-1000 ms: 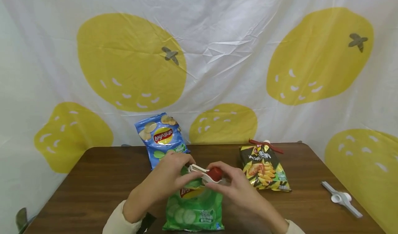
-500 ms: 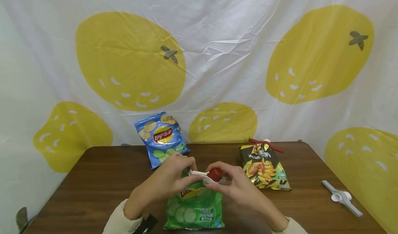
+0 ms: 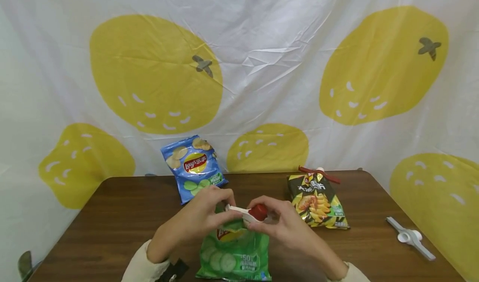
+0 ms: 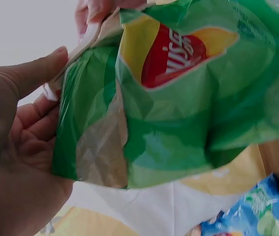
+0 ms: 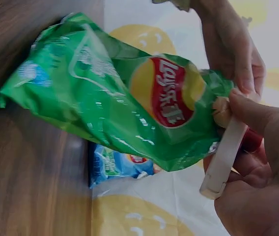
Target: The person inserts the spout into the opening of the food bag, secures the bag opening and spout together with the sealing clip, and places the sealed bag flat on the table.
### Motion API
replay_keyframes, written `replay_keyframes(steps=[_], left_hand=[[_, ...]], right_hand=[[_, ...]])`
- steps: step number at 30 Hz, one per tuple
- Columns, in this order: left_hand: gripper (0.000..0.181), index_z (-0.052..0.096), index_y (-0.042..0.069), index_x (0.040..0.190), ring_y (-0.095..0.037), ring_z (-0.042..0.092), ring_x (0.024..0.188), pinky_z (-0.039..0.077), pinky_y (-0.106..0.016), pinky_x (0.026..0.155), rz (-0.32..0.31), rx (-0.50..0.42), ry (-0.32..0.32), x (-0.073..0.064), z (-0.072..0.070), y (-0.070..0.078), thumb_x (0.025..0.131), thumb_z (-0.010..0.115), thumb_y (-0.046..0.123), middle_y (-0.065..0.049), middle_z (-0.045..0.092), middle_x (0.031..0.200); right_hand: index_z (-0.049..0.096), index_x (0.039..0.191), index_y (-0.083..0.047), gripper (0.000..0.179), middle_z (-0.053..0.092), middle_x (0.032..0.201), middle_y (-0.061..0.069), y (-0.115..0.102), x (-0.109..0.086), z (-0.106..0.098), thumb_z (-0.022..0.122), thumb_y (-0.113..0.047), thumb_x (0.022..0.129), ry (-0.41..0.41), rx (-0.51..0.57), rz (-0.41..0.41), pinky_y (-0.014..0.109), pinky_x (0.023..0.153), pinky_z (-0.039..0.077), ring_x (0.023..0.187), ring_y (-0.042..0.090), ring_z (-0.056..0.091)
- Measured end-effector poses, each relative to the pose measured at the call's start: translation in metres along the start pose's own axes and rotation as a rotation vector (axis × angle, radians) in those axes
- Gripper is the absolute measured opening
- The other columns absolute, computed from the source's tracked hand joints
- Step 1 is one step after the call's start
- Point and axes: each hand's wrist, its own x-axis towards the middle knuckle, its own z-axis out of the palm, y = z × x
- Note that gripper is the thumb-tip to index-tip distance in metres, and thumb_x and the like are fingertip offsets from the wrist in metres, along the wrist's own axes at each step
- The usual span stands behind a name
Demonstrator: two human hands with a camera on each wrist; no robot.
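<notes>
A green chip bag [image 3: 235, 255] stands on the table, its top edge folded over. Across that fold lies a white bag clip [image 5: 225, 157] with a red cap [image 3: 258, 212]. My left hand [image 3: 200, 210] pinches the clip's left end between thumb and fingers; in the left wrist view this hand [image 4: 21, 123] is beside the folded bag top. On the cap side, my right hand [image 3: 280, 221] grips the clip, thumb below and fingers above. The right wrist view has the right thumb [image 5: 257, 110] against the clip at the bag's edge. Fingers hide part of the clip.
A blue chip bag [image 3: 194, 167] leans at the back left of the brown table [image 3: 123, 223]. At the back right lies a black and yellow chip bag [image 3: 318, 203] with a red clip [image 3: 329, 177] across its top. Another white clip [image 3: 410, 237] lies near the right edge.
The white clip's two arms, apart one second ago, now lie together across the bag top. Both hands stay in nearly the same place.
</notes>
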Motion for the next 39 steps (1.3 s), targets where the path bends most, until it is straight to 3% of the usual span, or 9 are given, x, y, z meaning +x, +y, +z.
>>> replay_keyframes(steps=[4, 9, 12, 15, 20, 27, 32, 36, 39], left_hand=[[0.014, 0.055, 0.022, 0.086, -0.004, 0.049, 0.066, 0.043, -0.020, 0.061, -0.019, -0.030, 0.047, 0.003, -0.001, -0.004, 0.083, 0.061, 0.034, 0.013, 0.054, 0.074], [0.046, 0.043, 0.028, 0.119, -0.004, 0.052, 0.096, 0.046, -0.027, 0.078, -0.210, -0.093, 0.107, -0.003, -0.006, -0.010, 0.080, 0.063, 0.041, 0.013, 0.054, 0.105], [0.061, 0.034, 0.026, 0.130, -0.011, 0.052, 0.102, 0.045, -0.036, 0.084, -0.357, -0.192, 0.070, -0.014, -0.008, -0.011, 0.079, 0.066, 0.037, 0.008, 0.053, 0.114], [0.059, 0.038, 0.024, 0.129, -0.012, 0.055, 0.097, 0.045, -0.037, 0.083, -0.409, -0.211, 0.015, -0.031, 0.004, -0.027, 0.078, 0.066, 0.038, 0.008, 0.056, 0.109], [0.036, 0.050, 0.030, 0.110, -0.004, 0.057, 0.091, 0.048, -0.030, 0.078, -0.298, -0.136, 0.047, -0.050, 0.029, -0.055, 0.079, 0.065, 0.038, 0.019, 0.059, 0.097], [0.033, 0.051, 0.023, 0.108, -0.006, 0.060, 0.088, 0.050, -0.025, 0.071, -0.226, -0.128, 0.122, -0.055, 0.035, -0.055, 0.079, 0.067, 0.026, 0.012, 0.062, 0.097], [0.035, 0.053, 0.017, 0.106, -0.011, 0.061, 0.088, 0.050, -0.030, 0.071, -0.246, -0.115, 0.190, -0.054, 0.036, -0.049, 0.076, 0.071, 0.017, 0.006, 0.064, 0.095], [0.035, 0.054, 0.010, 0.106, -0.018, 0.062, 0.090, 0.051, -0.031, 0.072, -0.290, -0.156, 0.209, -0.052, 0.031, -0.036, 0.075, 0.070, 0.009, -0.003, 0.065, 0.096], [0.035, 0.053, 0.005, 0.109, -0.022, 0.062, 0.094, 0.051, -0.030, 0.073, -0.326, -0.241, 0.191, -0.051, 0.028, -0.030, 0.077, 0.068, 0.006, -0.009, 0.063, 0.101]], right_hand=[[0.056, 0.106, -0.016, 0.029, 0.063, 0.085, 0.003, 0.007, 0.001, -0.001, 0.068, -0.020, 0.079, 0.016, 0.035, 0.029, 0.031, 0.068, 0.050, 0.078, 0.016, 0.063], [0.055, 0.108, -0.022, 0.032, 0.063, 0.087, -0.001, 0.032, 0.003, -0.004, 0.068, -0.027, 0.079, 0.078, 0.000, 0.064, 0.030, 0.067, 0.050, 0.077, 0.015, 0.062], [0.055, 0.109, -0.024, 0.034, 0.063, 0.090, -0.002, 0.042, 0.004, -0.005, 0.068, -0.029, 0.078, 0.103, -0.007, 0.083, 0.030, 0.067, 0.050, 0.079, 0.015, 0.062], [0.055, 0.109, -0.020, 0.034, 0.063, 0.090, 0.001, 0.031, 0.003, -0.006, 0.069, -0.026, 0.078, 0.113, 0.006, 0.115, 0.029, 0.067, 0.050, 0.079, 0.017, 0.062], [0.055, 0.110, -0.018, 0.036, 0.062, 0.088, 0.001, 0.019, 0.000, -0.005, 0.069, -0.025, 0.078, 0.111, 0.004, 0.167, 0.029, 0.067, 0.049, 0.077, 0.017, 0.061], [0.041, 0.118, -0.026, 0.051, 0.062, 0.103, -0.008, 0.044, -0.018, -0.006, 0.067, -0.040, 0.076, 0.164, -0.090, 0.274, 0.027, 0.072, 0.048, 0.091, 0.009, 0.060], [0.043, 0.095, -0.015, 0.040, 0.064, 0.090, -0.002, 0.048, -0.045, -0.002, 0.067, -0.041, 0.076, 0.293, -0.191, 0.428, 0.025, 0.060, 0.045, 0.068, 0.008, 0.056], [0.044, 0.089, -0.014, 0.035, 0.060, 0.087, -0.002, 0.060, -0.059, 0.007, 0.065, -0.040, 0.079, 0.182, -0.230, 0.401, 0.026, 0.062, 0.044, 0.066, 0.009, 0.052], [0.048, 0.100, -0.016, 0.028, 0.059, 0.098, -0.002, 0.069, -0.064, 0.012, 0.061, -0.035, 0.083, 0.016, -0.173, 0.291, 0.029, 0.075, 0.048, 0.087, 0.013, 0.059]])
